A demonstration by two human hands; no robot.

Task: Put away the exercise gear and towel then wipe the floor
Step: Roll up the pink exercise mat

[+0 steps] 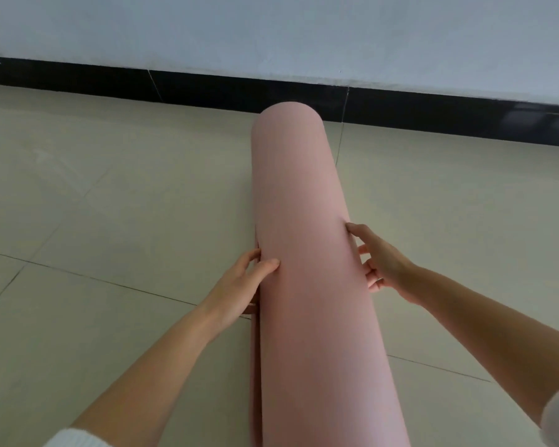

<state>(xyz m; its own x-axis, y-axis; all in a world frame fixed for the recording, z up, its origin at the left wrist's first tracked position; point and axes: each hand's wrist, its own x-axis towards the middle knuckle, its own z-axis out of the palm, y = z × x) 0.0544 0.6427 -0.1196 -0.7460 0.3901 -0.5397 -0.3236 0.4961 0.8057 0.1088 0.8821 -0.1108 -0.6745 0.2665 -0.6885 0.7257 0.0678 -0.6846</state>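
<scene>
A pink exercise mat (307, 240), rolled into a thick tube, runs from the bottom of the view toward the wall. My left hand (239, 285) presses on its left side, with the thumb on the roll and the fingers at the loose edge. My right hand (378, 262) touches the roll's right side with spread fingers, thumb on top. Both hands hold the roll between them. The roll's near end is out of view.
Beige floor tiles (110, 204) lie all around the roll. A black baseboard (207, 88) and a white wall (271, 30) stand just past the roll's far end.
</scene>
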